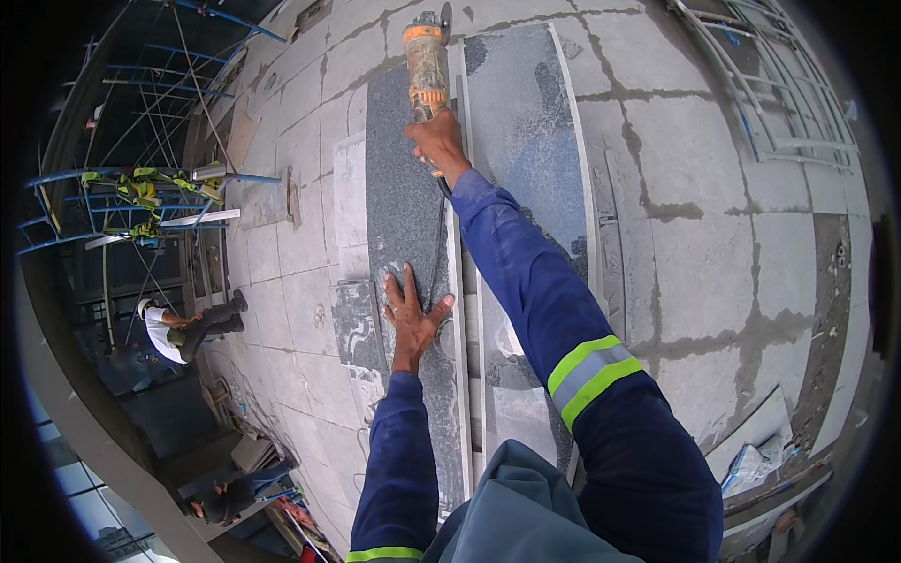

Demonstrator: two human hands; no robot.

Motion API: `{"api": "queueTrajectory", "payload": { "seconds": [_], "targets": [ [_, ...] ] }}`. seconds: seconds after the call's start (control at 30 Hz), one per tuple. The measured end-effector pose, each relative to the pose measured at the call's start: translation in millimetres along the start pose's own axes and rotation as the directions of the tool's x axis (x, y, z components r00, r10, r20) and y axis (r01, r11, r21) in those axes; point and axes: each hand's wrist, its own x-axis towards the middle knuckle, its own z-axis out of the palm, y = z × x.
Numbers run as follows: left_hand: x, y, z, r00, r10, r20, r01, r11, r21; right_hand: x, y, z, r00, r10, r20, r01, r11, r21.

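Observation:
My right hand (439, 143) is closed round the rear body of an orange angle grinder (427, 70), whose head and disc point away from me. The grinder is over the far end of a long dark grey stone slab (405, 169); whether its disc touches the stone I cannot tell. Lower down, my left hand (413, 317) lies on the same slab with its fingers spread. To the right runs a second long slab (526, 141), partly coated in pale dust, with a narrow gap between the two. The grinder's dark cord trails back from under my right hand.
Smaller stone offcuts (358, 324) lie left of the slab. Blue scaffolding (141, 178) hung with yellow-green gear stands at the left, where one person (178, 330) sits and another (225, 502) is lower down. Metal frames (779, 84) lie at the upper right on the paving.

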Motion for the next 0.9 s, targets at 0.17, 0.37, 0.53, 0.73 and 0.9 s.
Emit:
{"api": "queueTrajectory", "payload": {
  "seconds": [0.17, 0.37, 0.53, 0.73, 0.9],
  "targets": [
    [-1.3, -0.1, -0.8, 1.000, -0.010, 0.005, 0.010, 1.000, 0.000, -1.8, -1.0, 0.5, 1.000, 0.010, 0.000, -0.010, 1.000, 0.004],
    [-1.9, 0.2, -1.2, 1.000, 0.003, -0.004, -0.003, 1.000, -0.004, -3.1, -2.4, -1.0, 1.000, -0.002, 0.017, 0.001, 1.000, 0.009],
    [-2.2, -0.5, -0.5, 1.000, 0.004, -0.007, -0.004, 1.000, -0.001, -3.2, -3.5, -1.1, 1.000, 0.020, 0.010, -0.020, 1.000, -0.014],
    [-0.8, -2.1, 1.2, 1.000, 0.010, -0.008, -0.010, 1.000, -0.004, -1.3, -1.2, 0.2, 1.000, 0.016, -0.003, -0.016, 1.000, -0.009],
    [-2.1, 1.0, -1.1, 1.000, 0.003, -0.004, -0.003, 1.000, -0.004, -1.1, -1.8, -0.5, 1.000, 0.013, 0.006, -0.013, 1.000, -0.017]
  ]
}}
